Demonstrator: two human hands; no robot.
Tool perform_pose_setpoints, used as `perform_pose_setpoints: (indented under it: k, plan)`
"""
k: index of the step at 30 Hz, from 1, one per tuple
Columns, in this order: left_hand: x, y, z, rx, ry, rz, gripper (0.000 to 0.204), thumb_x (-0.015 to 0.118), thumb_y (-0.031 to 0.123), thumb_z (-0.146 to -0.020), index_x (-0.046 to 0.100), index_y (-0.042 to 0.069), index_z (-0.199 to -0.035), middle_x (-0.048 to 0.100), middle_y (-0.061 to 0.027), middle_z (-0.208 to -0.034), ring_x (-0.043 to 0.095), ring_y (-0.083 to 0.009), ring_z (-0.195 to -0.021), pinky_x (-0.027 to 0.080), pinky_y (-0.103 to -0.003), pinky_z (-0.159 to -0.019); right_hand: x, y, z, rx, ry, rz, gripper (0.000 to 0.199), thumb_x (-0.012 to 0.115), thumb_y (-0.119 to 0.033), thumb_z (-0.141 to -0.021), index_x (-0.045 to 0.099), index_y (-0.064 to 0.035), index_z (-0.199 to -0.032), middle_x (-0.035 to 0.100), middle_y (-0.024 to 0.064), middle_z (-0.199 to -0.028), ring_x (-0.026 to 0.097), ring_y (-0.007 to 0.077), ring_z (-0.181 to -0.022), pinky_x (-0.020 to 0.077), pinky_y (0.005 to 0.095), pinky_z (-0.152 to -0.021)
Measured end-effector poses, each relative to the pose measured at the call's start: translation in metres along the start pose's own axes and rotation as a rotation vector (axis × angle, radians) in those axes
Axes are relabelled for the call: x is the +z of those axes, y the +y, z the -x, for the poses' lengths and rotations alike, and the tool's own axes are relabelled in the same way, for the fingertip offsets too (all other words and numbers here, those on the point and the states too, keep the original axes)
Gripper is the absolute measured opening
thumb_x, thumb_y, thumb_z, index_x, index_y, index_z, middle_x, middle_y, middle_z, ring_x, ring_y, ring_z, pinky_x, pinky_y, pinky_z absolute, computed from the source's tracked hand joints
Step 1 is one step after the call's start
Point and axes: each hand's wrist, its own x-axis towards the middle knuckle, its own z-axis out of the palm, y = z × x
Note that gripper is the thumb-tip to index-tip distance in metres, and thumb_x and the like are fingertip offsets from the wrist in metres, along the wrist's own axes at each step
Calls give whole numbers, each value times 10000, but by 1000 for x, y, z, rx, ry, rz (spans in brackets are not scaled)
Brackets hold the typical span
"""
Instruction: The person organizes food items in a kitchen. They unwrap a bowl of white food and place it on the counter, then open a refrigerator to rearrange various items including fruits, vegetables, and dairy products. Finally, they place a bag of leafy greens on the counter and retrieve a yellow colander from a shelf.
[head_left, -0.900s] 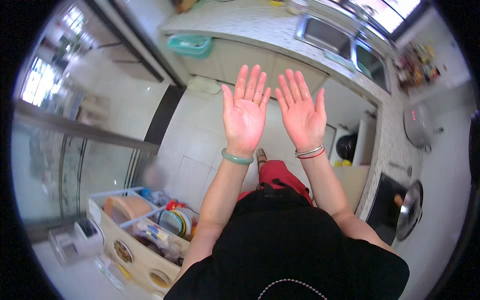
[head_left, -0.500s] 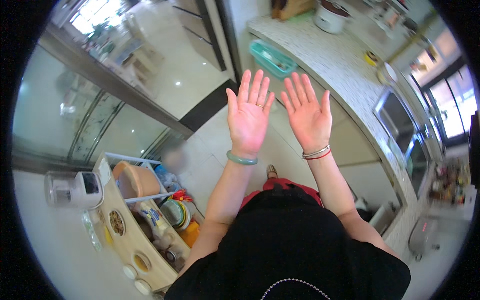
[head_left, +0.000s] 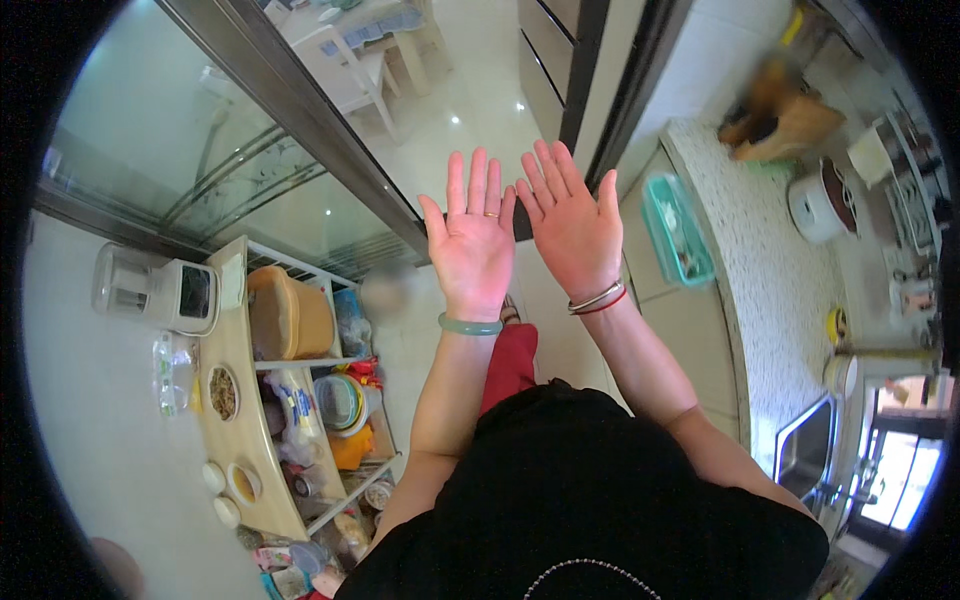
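Observation:
Both my hands are held out in front of me, palms up, with nothing in them. My left hand (head_left: pixel 471 243) has its fingers stretched and slightly apart, with a ring on one finger and a green bangle (head_left: pixel 470 325) round the wrist. My right hand (head_left: pixel 574 232) is likewise flat, its thumb spread; a silver bangle (head_left: pixel 597 297) and a red cord circle that wrist. The little-finger sides of the two hands come close together. Just right of my right hand is a turquoise basket (head_left: pixel 677 230) with small items inside, at the counter's edge.
On the left stands a shelf unit (head_left: pixel 232 335) carrying a bowl of food (head_left: pixel 222 391), an orange tub (head_left: pixel 288 315) and a white appliance (head_left: pixel 188 295). A speckled counter (head_left: pixel 770 300) with a sink (head_left: pixel 806 440) and a white cooker (head_left: pixel 822 203) runs along the right. Ahead is a sliding-door frame (head_left: pixel 300 110).
My view has turned to the left, so the counter and basket now sit farther right in it and a chair shows beyond the doorway. My hands stay open, palms up.

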Motion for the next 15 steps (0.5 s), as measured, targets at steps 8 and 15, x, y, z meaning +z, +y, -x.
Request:
perform_pose_setpoints:
  k: [8, 15]
  plan:
    - [4, 33, -190, 62, -106, 14, 636, 307, 537, -996, 276, 139, -1491, 283, -96, -1542, 226, -234, -1432, 189, -410, -1165, 3, 0, -192, -26, -55, 27, 758, 256, -575, -989, 177, -19, -1498, 195, 123, -1567, 189, 254, -1445, 168, 400, -1182]
    - [-7, 50, -320, 67, -115, -4, 636, 303, 538, -997, 266, 143, -1494, 278, -101, -1543, 244, -238, -1423, 204, -408, -1161, -14, 9, -327, -25, -55, -79, 712, 250, -530, -1004, 191, -13, -1490, 202, 136, -1561, 192, 275, -1442, 173, 420, -1182]
